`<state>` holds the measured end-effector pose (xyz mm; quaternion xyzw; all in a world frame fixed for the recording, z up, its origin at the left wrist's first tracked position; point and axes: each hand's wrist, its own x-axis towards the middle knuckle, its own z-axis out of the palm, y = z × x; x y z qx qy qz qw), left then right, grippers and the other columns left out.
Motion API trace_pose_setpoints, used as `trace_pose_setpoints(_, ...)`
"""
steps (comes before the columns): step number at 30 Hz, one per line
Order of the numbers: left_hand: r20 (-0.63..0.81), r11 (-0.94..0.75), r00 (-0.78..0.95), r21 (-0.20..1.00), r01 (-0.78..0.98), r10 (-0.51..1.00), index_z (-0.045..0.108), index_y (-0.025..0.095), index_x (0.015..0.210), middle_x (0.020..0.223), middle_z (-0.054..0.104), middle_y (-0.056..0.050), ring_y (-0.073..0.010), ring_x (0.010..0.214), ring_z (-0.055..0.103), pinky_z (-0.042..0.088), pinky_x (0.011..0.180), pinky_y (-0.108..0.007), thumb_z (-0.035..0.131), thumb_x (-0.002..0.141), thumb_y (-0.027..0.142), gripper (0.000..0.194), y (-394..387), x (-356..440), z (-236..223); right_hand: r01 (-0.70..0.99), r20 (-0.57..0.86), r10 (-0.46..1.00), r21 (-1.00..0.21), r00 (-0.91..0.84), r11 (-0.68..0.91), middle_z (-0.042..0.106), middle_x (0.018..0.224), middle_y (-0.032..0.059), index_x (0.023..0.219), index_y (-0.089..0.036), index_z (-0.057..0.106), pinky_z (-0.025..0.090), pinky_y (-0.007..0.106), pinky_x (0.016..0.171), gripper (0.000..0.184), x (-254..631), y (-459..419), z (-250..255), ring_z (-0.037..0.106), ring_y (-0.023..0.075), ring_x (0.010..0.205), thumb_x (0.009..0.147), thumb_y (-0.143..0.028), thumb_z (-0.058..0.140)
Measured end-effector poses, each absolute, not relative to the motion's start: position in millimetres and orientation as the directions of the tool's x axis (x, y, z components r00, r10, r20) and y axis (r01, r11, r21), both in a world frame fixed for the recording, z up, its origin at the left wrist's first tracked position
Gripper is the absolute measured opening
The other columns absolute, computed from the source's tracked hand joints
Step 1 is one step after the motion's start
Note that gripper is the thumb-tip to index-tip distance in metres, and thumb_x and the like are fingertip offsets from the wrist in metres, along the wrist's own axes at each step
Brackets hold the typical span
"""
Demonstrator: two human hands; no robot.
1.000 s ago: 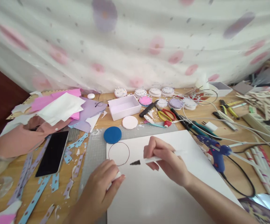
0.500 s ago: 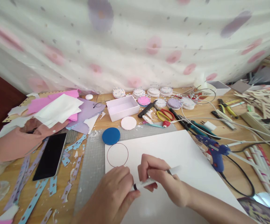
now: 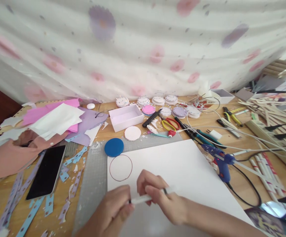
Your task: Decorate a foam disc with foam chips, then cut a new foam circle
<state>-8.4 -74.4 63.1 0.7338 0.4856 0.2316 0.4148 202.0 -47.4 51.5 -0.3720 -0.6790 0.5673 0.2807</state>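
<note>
Both of my hands are over a large white sheet, on which a thin dark circle is drawn near the upper left corner. My right hand is closed around a white marker pen, held roughly level. At the pen's dark left end, my left hand pinches with thumb and fingers; whether a cap sits there is blurred. Just above the drawn circle lies a blue disc, and a pale pink disc lies behind it.
A grey cutting mat lies under the sheet. To the left are a phone and paper scraps. A blue glue gun, pliers and cables lie right. Behind stand a shallow box and several decorated discs.
The view has shifted slightly. Both hands have moved a little left and down with the marker pen, and more of the pen shows between them.
</note>
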Motion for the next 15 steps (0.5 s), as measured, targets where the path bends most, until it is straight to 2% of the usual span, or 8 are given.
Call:
trace_pose_setpoints(2, -0.019, -0.103, 0.184, 0.77, 0.63, 0.983, 0.064, 0.025, 0.091, 0.075, 0.065, -0.004, -0.0212, 0.073, 0.063, 0.053, 0.065, -0.027, 0.037, 0.093, 0.055, 0.041, -70.9, -28.1, 46.8, 0.21, -0.053, 0.795, -0.973, -0.604, 0.094, 0.055, 0.069, -0.0001, 0.089, -0.027, 0.048, 0.043, 0.034, 0.056, 0.023, 210.1, -32.7, 49.9, 0.051, 0.0191, 0.058, 0.088, -0.049, 0.039)
trace_pose_setpoints(4, 0.025, -0.038, 0.028, 0.688, 0.725, 0.999, 0.056, 0.022, 0.077, 0.063, 0.055, 0.0, -0.0173, 0.061, 0.056, 0.048, 0.056, -0.025, 0.035, 0.095, 0.049, 0.038, -64.1, -48.7, 30.9, 0.381, -0.026, 0.827, -0.896, -0.562, 0.23, 0.058, 0.079, 0.0016, 0.093, -0.025, 0.049, 0.044, 0.032, 0.058, 0.017, 222.5, -19.3, 45.9, 0.052, 0.0171, 0.061, 0.089, -0.04, 0.044)
trace_pose_setpoints(5, 0.062, -0.023, -0.02, 0.622, 0.783, 0.998, 0.051, 0.022, 0.07, 0.059, 0.05, 0.001, -0.0156, 0.057, 0.052, 0.045, 0.055, -0.024, 0.034, 0.096, 0.047, 0.04, -59.5, -58.3, 25.1, 0.494, 0.005, 0.858, -0.816, -0.514, 0.301, 0.059, 0.084, 0.0031, 0.094, -0.023, 0.05, 0.044, 0.032, 0.061, 0.013, 230.1, -12.6, 43.4, 0.054, 0.0169, 0.064, 0.09, -0.035, 0.045)
trace_pose_setpoints(7, 0.125, -0.009, -0.046, 0.41, 0.912, 0.991, 0.042, 0.022, 0.062, 0.058, 0.048, 0.002, -0.0147, 0.056, 0.05, 0.039, 0.054, -0.025, 0.034, 0.096, 0.045, 0.042, -47.9, -75.2, 18.5, 0.674, 0.093, 0.899, -0.629, -0.428, 0.387, 0.059, 0.092, 0.0061, 0.094, -0.022, 0.051, 0.046, 0.033, 0.066, 0.008, 246.4, 1.8, 37.9, 0.057, 0.0183, 0.071, 0.09, -0.025, 0.044)
trace_pose_setpoints(9, 0.153, -0.007, -0.017, 0.155, 0.988, 0.988, 0.043, 0.021, 0.062, 0.063, 0.054, -0.001, -0.0167, 0.059, 0.054, 0.034, 0.053, -0.026, 0.035, 0.095, 0.045, 0.042, -34.6, -88.8, 17.0, 0.77, 0.168, 0.913, -0.494, -0.372, 0.405, 0.06, 0.096, 0.0091, 0.095, -0.02, 0.053, 0.048, 0.035, 0.07, 0.012, 261.5, 17.9, 33.8, 0.06, 0.0211, 0.078, 0.09, -0.019, 0.042)
trace_pose_setpoints(10, 0.138, -0.003, -0.005, 0.064, 0.998, 0.99, 0.045, 0.021, 0.063, 0.067, 0.057, -0.002, -0.0179, 0.061, 0.057, 0.032, 0.052, -0.026, 0.035, 0.095, 0.047, 0.042, -27.8, -94.3, 17.3, 0.8, 0.204, 0.913, -0.441, -0.353, 0.407, 0.06, 0.097, 0.0104, 0.095, -0.02, 0.054, 0.049, 0.036, 0.072, 0.015, 267.8, 26.4, 32.8, 0.06, 0.0227, 0.082, 0.089, -0.016, 0.041)
trace_pose_setpoints(13, 0.083, 0.04, -0.035, -0.061, 0.997, 0.996, 0.052, 0.021, 0.071, 0.073, 0.061, -0.007, -0.0242, 0.067, 0.062, 0.037, 0.052, -0.03, 0.034, 0.093, 0.056, 0.045, -10.8, -103.2, 19.6, 0.859, 0.299, 0.894, -0.293, -0.334, 0.419, 0.061, 0.098, 0.013, 0.095, -0.018, 0.058, 0.048, 0.038, 0.081, 0.022, 279.2, 53.4, 37.2, 0.059, 0.0258, 0.093, 0.088, -0.009, 0.039)
trace_pose_setpoints(15, 0.153, 0.038, -0.025, -0.085, 0.996, 0.988, 0.058, 0.018, 0.086, 0.082, 0.063, -0.012, -0.0307, 0.079, 0.063, 0.045, 0.063, -0.036, 0.035, 0.091, 0.059, 0.047, -5.2, -100.4, 20.6, 0.889, 0.298, 0.891, -0.203, -0.343, 0.411, 0.061, 0.102, 0.0146, 0.097, -0.016, 0.06, 0.047, 0.038, 0.085, 0.026, 280.7, 74.0, 46.1, 0.057, 0.0265, 0.099, 0.088, -0.006, 0.038)
